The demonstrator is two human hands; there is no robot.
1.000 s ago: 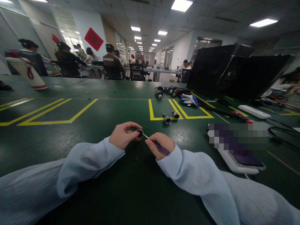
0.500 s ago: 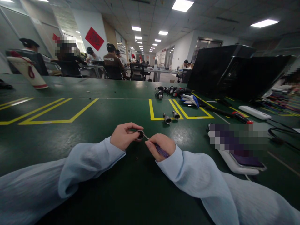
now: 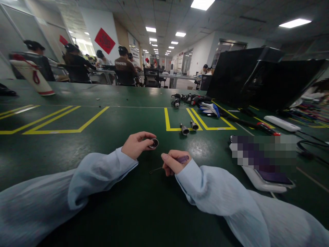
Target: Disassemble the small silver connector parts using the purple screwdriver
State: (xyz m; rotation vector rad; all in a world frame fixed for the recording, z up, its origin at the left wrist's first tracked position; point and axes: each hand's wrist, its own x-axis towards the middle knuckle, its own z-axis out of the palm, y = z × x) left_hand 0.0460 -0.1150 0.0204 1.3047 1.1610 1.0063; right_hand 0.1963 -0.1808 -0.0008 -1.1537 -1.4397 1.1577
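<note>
My left hand [image 3: 135, 145] is closed on a small round metal housing [image 3: 154, 143], with its open, dark end turned toward me. My right hand [image 3: 174, 164] grips a screwdriver [image 3: 183, 159] with a translucent purple handle, its thin shaft pointing left and down. At the shaft's tip, a tiny dark ring-like piece [image 3: 150, 172] shows against the table; whether the tip touches it I cannot tell. Two similar metal housings [image 3: 184, 130] with narrow stems lie on the table beyond my hands.
Yellow tape lines [image 3: 168, 120] mark the green table [image 3: 123, 120]. Farther back lie cabled metal parts [image 3: 176, 103] and a blue-white glove [image 3: 209, 109]. To the right are a phone [image 3: 267, 164] on a white block, a red-black tool [image 3: 267, 128], a white power strip [image 3: 282, 123] and large black boxes [image 3: 239, 75].
My right hand has drawn the screwdriver out of the housing and swung its tip down to the tiny dark piece on the table. My left hand still holds the housing.
</note>
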